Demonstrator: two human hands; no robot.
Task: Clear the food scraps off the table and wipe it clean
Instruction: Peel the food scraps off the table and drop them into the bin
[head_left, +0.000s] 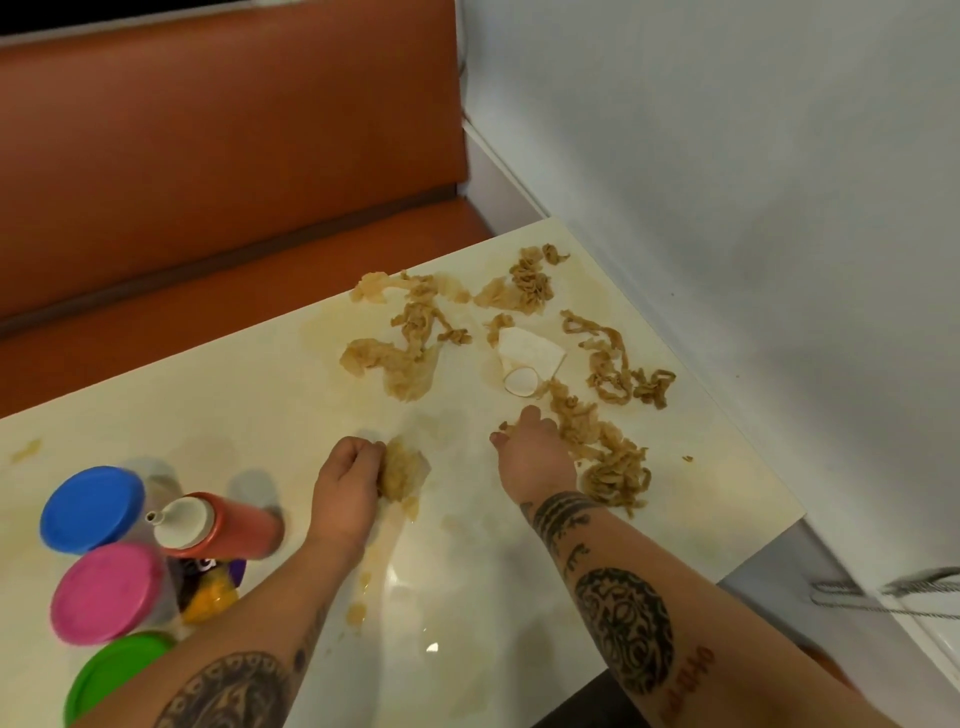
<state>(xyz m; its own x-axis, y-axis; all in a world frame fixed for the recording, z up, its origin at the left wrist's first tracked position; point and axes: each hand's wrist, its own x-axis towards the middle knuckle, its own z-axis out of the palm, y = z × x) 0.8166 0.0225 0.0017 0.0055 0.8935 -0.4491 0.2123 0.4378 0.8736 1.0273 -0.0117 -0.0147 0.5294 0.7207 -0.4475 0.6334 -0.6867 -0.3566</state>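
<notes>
**A:** Head view: you're early in this, by my reckoning. Most of the tan, crinkled strips of food scraps (608, 358) lie all round the white paper cup (530, 358) on its side: behind it, to its left and to its right.

**B:** Your left hand (348, 483) is curled round a soggy tan wad (402, 470) of gathered scraps, near-left of the cup, low on the glossy cream counter (467, 597).

**A:** Your right hand (535, 452) is on the near end of a long strip (613, 467) just in front of the cup. The thumb sticks out, but I can't tell whether the fingers pinch anything.

**B:** Wiping isn't done, I'd say. Brown smears (384, 545) run from the wad towards you, and stains ring the cup. No cloth shows.

**A:** Far left of the cup stand a red squeeze bottle (228, 525) and tubs with blue, pink and green lids (93, 509). You'd probably wipe round them.
</notes>
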